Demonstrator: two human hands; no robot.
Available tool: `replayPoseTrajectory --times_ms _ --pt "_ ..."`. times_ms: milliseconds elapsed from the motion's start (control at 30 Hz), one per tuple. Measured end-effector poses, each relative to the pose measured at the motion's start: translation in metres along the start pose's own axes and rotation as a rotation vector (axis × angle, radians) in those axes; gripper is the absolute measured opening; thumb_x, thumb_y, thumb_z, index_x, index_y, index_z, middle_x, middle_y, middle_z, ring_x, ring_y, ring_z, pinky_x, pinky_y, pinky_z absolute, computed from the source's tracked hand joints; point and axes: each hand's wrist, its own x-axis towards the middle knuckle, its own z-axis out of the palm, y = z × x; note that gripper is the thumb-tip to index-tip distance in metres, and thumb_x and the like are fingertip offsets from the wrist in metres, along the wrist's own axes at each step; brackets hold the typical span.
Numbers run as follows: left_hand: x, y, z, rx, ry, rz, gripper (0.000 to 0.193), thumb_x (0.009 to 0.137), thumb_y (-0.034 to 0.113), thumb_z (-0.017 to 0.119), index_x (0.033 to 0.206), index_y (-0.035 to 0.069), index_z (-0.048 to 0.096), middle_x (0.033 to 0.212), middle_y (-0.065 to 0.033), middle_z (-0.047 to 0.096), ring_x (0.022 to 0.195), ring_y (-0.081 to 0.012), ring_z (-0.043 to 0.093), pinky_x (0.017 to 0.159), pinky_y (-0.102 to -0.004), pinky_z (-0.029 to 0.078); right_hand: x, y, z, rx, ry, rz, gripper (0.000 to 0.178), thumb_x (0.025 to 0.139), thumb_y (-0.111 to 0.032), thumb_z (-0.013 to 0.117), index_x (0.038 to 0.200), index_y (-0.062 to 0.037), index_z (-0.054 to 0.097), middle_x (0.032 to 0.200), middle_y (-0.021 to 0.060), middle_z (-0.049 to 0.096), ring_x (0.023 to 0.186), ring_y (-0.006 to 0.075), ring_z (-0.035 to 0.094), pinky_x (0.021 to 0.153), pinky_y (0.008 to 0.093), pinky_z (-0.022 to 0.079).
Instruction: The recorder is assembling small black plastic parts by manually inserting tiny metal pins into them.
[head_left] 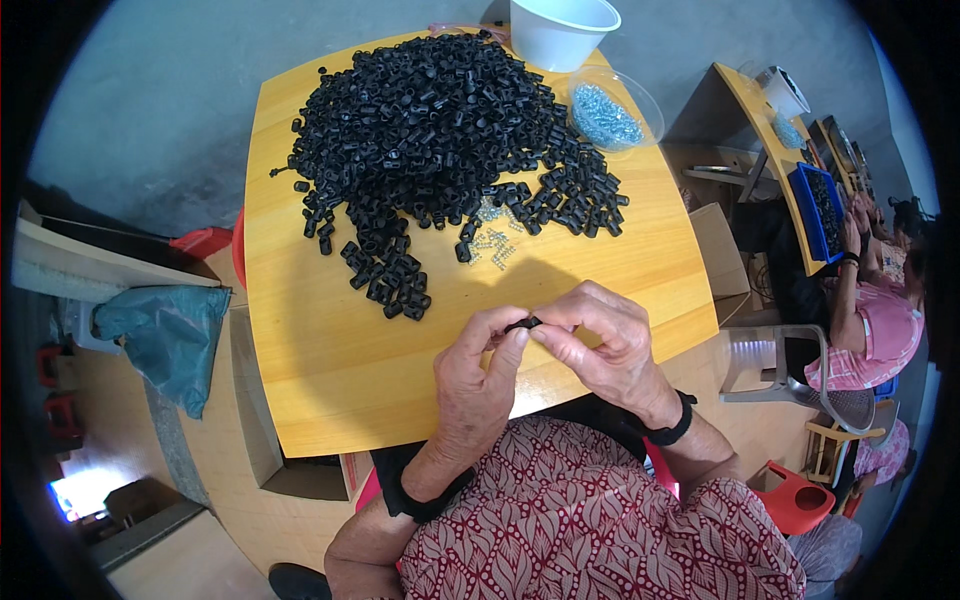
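Note:
Over the near part of the yellow wooden table (340, 400), both my hands meet at the fingertips. My left hand (472, 385) pinches a small black plastic piece (522, 324), which looks like a cord lock, between thumb and forefinger. Thumb and forefinger of my right hand (615, 350) close on its other end; whether they also hold a smaller part is hidden. Beyond the hands lie loose small metal springs (493, 250). A big heap of similar black plastic pieces (430, 120) covers the far table, with a few strung out toward me.
A round clear tub of springs (607, 118) and a white bucket (565, 38) stand at the far right. An open cardboard box (290, 470) sits below the table's left side. People work at another table on the right, with a blue tray (815, 212) and a plastic chair (780, 365).

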Motion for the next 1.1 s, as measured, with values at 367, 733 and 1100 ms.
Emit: replayPoseTrajectory --times_ms 367,733,1100 --pt "-0.001 -0.001 -0.005 -0.042 -0.047 -0.058 0.017 0.096 0.001 0.061 0.113 -0.001 0.061 0.102 -0.0024 0.065 0.095 -0.008 0.06 0.085 -0.0225 0.048 0.001 0.004 0.008 -0.128 0.062 -0.133 0.016 0.078 0.003 0.074 0.093 0.0012 0.069 0.08 0.0107 0.065 0.07 0.0252 0.063 0.062 0.0334 0.052" --pt "0.005 0.002 0.002 -0.392 -0.015 -0.22 0.017 0.098 0.001 0.059 0.114 -0.002 0.058 0.105 -0.004 0.064 0.098 -0.0079 0.06 0.087 -0.0218 0.048 -0.001 0.008 0.023 -0.486 0.159 -0.313 0.034 0.072 -0.005 0.079 0.102 -0.0001 0.065 0.084 0.0081 0.062 0.072 0.0252 0.06 0.064 0.036 0.049" --pt "0.011 -0.004 0.002 -0.43 -0.011 -0.227 0.016 0.098 0.001 0.058 0.113 -0.003 0.058 0.102 -0.0034 0.065 0.092 -0.0067 0.06 0.082 -0.0206 0.049 0.005 0.013 0.023 -0.478 0.12 -0.349 0.029 0.071 -0.006 0.08 0.096 -0.0001 0.065 0.082 0.008 0.06 0.071 0.0248 0.06 0.064 0.0355 0.049"
